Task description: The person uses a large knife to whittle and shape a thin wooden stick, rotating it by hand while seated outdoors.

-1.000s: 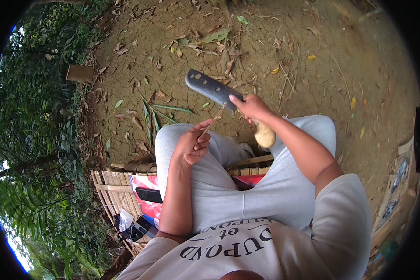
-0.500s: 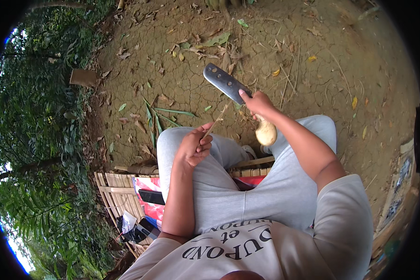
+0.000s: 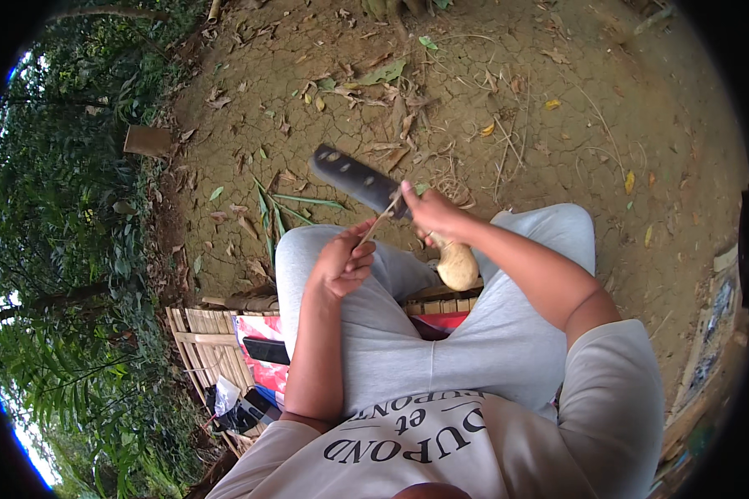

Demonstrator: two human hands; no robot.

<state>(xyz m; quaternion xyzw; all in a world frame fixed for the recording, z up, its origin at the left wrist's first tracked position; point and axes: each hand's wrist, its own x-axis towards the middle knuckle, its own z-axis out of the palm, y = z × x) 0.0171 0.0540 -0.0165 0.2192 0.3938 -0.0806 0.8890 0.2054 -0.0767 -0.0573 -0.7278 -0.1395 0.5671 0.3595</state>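
My right hand (image 3: 431,214) is wrapped round the pale wooden handle (image 3: 458,266) of a broad, dark-bladed cleaver (image 3: 354,179) with several holes along its blade. The blade points to the far left, slightly blurred. Between the fingers of my left hand (image 3: 344,264), above my left knee, is a thin pale stick (image 3: 379,227). The stick's far end meets the base of the blade near my right thumb; whether the thumb presses on it, I cannot tell.
I sit with knees apart on a bamboo bench (image 3: 200,341). A black phone (image 3: 266,350) lies on a red and white cloth at my left, near a dark bag (image 3: 240,413). Cracked soil with dry leaves and green leaf strips (image 3: 279,212) spreads ahead. Dense bushes stand left.
My right hand has brought the cleaver left and nearer to me, so its blade base now meets the stick's tip. My left hand has barely moved.
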